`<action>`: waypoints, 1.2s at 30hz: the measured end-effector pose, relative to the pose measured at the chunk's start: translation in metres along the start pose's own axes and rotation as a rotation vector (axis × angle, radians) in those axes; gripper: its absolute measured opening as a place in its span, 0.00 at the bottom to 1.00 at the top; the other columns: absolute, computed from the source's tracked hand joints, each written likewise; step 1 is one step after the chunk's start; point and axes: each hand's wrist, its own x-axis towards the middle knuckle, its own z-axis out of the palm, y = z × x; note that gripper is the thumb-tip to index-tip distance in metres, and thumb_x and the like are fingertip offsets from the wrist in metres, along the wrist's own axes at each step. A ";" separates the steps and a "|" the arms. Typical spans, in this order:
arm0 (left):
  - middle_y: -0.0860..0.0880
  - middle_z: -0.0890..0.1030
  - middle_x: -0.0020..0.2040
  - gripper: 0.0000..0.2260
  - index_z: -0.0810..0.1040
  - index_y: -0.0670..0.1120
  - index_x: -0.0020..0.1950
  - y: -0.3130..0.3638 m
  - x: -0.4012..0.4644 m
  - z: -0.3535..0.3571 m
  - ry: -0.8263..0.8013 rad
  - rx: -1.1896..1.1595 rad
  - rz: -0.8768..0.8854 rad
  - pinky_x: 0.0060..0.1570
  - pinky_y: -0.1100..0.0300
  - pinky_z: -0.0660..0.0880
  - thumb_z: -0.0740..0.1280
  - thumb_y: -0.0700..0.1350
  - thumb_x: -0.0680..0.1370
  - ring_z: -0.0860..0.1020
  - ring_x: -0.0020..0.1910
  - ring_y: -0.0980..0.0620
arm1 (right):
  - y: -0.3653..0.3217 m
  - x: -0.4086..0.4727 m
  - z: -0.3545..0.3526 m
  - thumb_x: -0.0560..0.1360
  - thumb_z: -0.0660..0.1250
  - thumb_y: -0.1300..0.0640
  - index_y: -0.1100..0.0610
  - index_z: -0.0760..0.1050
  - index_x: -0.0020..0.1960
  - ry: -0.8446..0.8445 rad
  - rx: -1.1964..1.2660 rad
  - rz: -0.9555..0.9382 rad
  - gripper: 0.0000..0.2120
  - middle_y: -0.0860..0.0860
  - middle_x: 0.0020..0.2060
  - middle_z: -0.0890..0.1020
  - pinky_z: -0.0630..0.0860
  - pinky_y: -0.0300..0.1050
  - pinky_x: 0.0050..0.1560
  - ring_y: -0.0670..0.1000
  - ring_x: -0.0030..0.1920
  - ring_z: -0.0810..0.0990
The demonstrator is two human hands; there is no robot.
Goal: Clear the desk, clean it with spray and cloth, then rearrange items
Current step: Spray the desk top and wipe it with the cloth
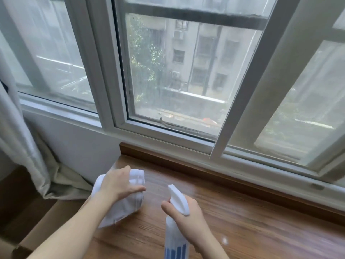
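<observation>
Holding a white spray bottle (176,232) up over the wooden desk (242,221) with the right hand (188,214), fingers curled tight round its neck, nozzle aimed away toward the window. Pressing a white cloth (121,200) down on the desk with the left hand (119,184), fingers bent over the top and gripping it, close to the desk's left edge. Sitting just beside each other, cloth and bottle, with a small gap of bare wood between. Shining wet in spots on the wood near the right hand. Running along the back of the desk, a dark wooden ledge (186,163), then a white window frame (168,135) right behind it. Hanging down at the far left, a pale curtain (22,137), bunched on the floor. Showing through the glass, green trees (147,58) and a grey building (201,53).
</observation>
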 end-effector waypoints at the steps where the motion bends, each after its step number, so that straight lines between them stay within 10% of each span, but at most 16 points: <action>1: 0.53 0.79 0.44 0.35 0.69 0.50 0.44 -0.007 0.002 0.004 -0.008 0.005 -0.006 0.42 0.55 0.65 0.60 0.81 0.59 0.79 0.47 0.48 | -0.001 0.006 0.004 0.63 0.70 0.33 0.48 0.74 0.34 -0.006 0.001 0.001 0.18 0.43 0.31 0.77 0.69 0.38 0.39 0.40 0.33 0.73; 23: 0.55 0.77 0.48 0.34 0.66 0.52 0.45 -0.068 0.061 0.077 -0.132 -0.017 0.158 0.54 0.54 0.67 0.56 0.82 0.61 0.76 0.52 0.51 | -0.038 0.094 0.087 0.61 0.70 0.28 0.50 0.70 0.35 0.044 -0.180 0.206 0.25 0.43 0.29 0.73 0.64 0.37 0.33 0.41 0.31 0.68; 36: 0.56 0.72 0.32 0.32 0.62 0.54 0.37 -0.076 0.039 0.092 0.008 -0.123 0.353 0.34 0.55 0.68 0.62 0.80 0.54 0.74 0.32 0.50 | -0.028 0.115 0.092 0.65 0.76 0.38 0.51 0.66 0.32 0.050 -0.197 0.235 0.24 0.44 0.27 0.69 0.62 0.45 0.35 0.44 0.30 0.65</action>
